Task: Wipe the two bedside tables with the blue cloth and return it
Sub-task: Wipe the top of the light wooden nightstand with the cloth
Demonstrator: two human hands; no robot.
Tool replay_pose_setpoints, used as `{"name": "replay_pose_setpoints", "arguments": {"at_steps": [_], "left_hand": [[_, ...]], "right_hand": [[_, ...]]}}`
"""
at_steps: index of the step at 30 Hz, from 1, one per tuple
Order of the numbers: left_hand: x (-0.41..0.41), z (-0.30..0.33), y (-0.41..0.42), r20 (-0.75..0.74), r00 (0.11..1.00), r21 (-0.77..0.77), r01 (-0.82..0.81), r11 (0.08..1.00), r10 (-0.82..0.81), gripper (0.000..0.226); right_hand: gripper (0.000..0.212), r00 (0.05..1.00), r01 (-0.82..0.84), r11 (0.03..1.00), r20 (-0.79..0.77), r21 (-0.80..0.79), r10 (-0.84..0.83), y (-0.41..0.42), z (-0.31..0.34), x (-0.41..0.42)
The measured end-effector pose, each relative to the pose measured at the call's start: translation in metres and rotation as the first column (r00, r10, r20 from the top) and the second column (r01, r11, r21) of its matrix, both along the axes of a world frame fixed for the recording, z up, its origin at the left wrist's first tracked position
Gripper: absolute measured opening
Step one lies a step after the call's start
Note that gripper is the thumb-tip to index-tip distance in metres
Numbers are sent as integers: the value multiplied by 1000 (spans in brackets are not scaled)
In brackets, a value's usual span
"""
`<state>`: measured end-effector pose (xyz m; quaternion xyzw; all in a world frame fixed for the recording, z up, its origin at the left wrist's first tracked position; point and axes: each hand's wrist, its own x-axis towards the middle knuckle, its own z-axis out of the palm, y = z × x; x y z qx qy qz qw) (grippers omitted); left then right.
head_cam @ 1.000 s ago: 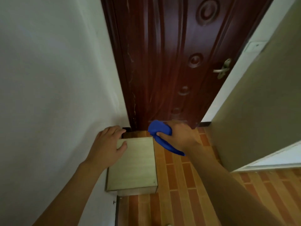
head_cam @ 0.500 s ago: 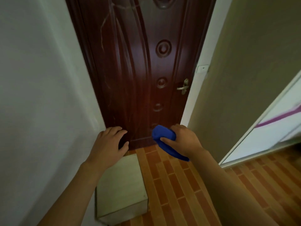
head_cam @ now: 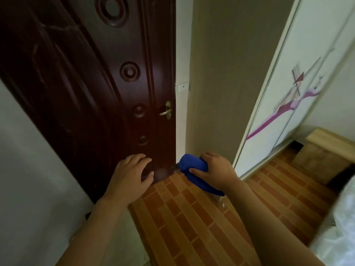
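My right hand (head_cam: 217, 171) grips the bunched blue cloth (head_cam: 194, 169), held in the air above the tiled floor near the door's foot. My left hand (head_cam: 130, 175) hangs beside it, fingers loosely bent, holding nothing. A pale strip at the bottom left, mostly hidden behind my left forearm, may be the light wooden bedside table (head_cam: 126, 237). At the far right a light wooden piece of furniture (head_cam: 324, 148) stands on the floor by the wardrobe.
A dark red door (head_cam: 96, 83) with a brass handle (head_cam: 166, 112) stands straight ahead. A grey wall lies to its right, then a white wardrobe door (head_cam: 288, 93) with a purple pattern. White bedding (head_cam: 342, 227) shows at the bottom right. Orange brick-pattern tiles cover the floor.
The view has swung to the right: the door moved left, the wardrobe, wooden furniture and bedding came into sight. The bedside table under my left hand slid almost out of sight.
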<state>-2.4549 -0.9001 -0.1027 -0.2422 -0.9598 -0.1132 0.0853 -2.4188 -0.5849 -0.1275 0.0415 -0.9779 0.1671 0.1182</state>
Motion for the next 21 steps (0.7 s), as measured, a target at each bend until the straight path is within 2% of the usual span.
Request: {"name": "replay_pose_setpoints", "arguments": {"at_steps": [4, 11, 16, 21], "left_hand": [[-26, 9, 66, -22, 998, 0, 54, 999, -54, 56], [-75, 27, 211, -79, 981, 3, 177, 984, -176, 52], [-92, 34, 315, -93, 946, 29, 314, 949, -310, 57], [-102, 35, 408, -72, 888, 26, 457, 889, -454, 54]], "right_hand": [[37, 999, 46, 998, 2, -31, -46, 60, 6, -12], [38, 981, 174, 984, -86, -27, -176, 202, 27, -26], [47, 948, 311, 950, -73, -18, -311, 297, 31, -8], [41, 892, 441, 896, -83, -49, -444, 367, 26, 26]]}}
